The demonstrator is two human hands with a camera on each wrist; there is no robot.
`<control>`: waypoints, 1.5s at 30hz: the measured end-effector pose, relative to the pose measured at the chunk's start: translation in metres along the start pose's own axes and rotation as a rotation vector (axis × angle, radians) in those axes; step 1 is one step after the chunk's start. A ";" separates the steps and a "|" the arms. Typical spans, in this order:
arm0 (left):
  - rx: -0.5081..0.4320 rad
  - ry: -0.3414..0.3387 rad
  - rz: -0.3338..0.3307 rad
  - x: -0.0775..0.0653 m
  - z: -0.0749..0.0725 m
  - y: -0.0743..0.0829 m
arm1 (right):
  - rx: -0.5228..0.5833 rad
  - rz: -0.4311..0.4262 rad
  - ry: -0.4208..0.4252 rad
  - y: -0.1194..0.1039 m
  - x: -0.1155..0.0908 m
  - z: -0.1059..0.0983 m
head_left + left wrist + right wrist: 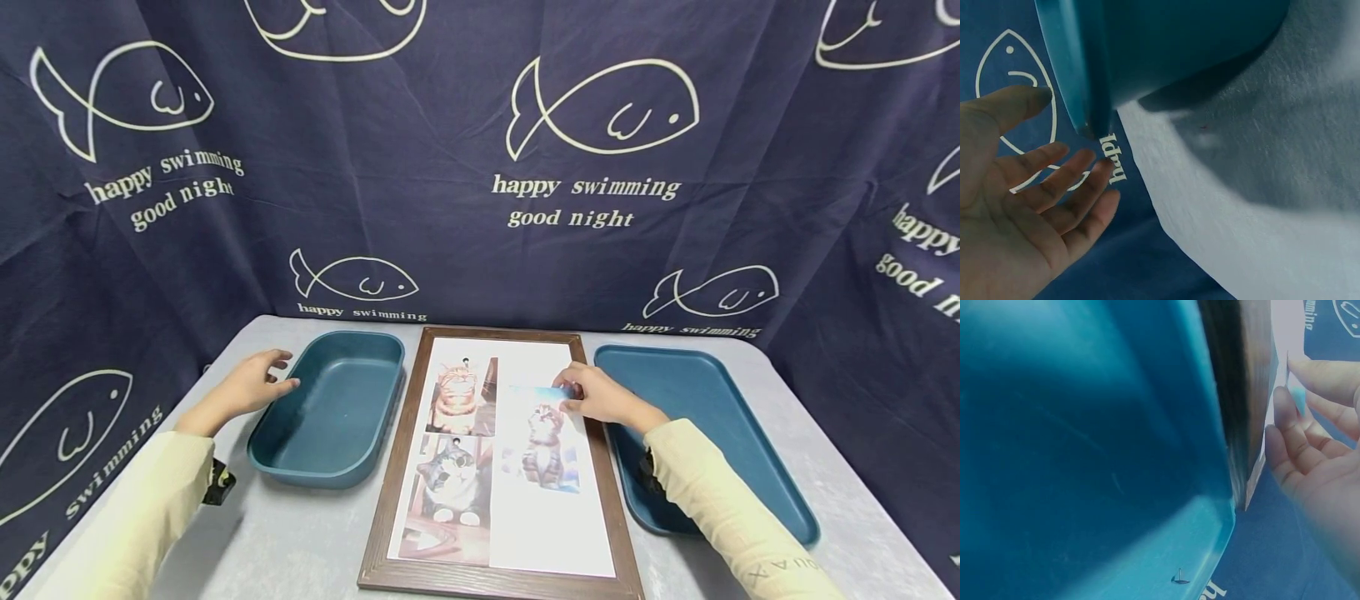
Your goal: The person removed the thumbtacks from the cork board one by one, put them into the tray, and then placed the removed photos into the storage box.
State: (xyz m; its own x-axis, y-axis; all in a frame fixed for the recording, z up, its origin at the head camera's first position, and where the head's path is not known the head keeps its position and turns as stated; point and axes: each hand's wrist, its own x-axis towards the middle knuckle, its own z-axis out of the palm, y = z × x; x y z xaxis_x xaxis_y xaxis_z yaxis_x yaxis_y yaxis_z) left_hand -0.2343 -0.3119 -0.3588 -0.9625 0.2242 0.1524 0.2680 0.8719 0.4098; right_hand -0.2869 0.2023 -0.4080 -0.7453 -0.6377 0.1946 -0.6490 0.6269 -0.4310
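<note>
My right hand (600, 393) pinches the upper right corner of a kitten photo (543, 450) over the right half of a wood-framed white board (555, 533). In the right wrist view, a light-blue bit of the photo (1298, 399) shows between thumb and fingers. Two more cat photos are on the board's left half: an orange cat photo (456, 398) above, a grey-and-white cat photo (447, 492) below. Each has a small dark pin at its top. My left hand (253, 383), fingers spread and loosely bent, is beside the left rim of a deep teal bin (337, 479), holding nothing.
Right of the board lies a shallow teal tray (720, 433), partly under my right forearm. A thumbtack (1180, 579) lies in that tray. All of it stands on a table with a grey cloth (300, 533), and a dark blue fish-print curtain (450, 167) hangs behind.
</note>
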 end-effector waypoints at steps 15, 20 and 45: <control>-0.022 -0.076 -0.073 -0.005 0.004 -0.014 | 0.059 0.036 -0.022 0.002 -0.002 -0.002; -0.168 -0.150 -0.123 -0.006 0.002 -0.018 | 0.104 0.074 -0.036 0.001 -0.003 -0.003; -0.332 -0.270 -0.232 -0.005 -0.001 -0.024 | 0.439 0.179 0.016 0.012 -0.003 -0.011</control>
State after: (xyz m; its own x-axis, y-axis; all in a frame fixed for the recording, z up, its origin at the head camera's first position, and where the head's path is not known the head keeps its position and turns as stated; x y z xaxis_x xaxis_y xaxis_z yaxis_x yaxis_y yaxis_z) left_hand -0.2356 -0.3339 -0.3688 -0.9629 0.1835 -0.1978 0.0013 0.7361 0.6769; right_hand -0.2943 0.2163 -0.4043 -0.8442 -0.5276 0.0950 -0.3862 0.4756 -0.7903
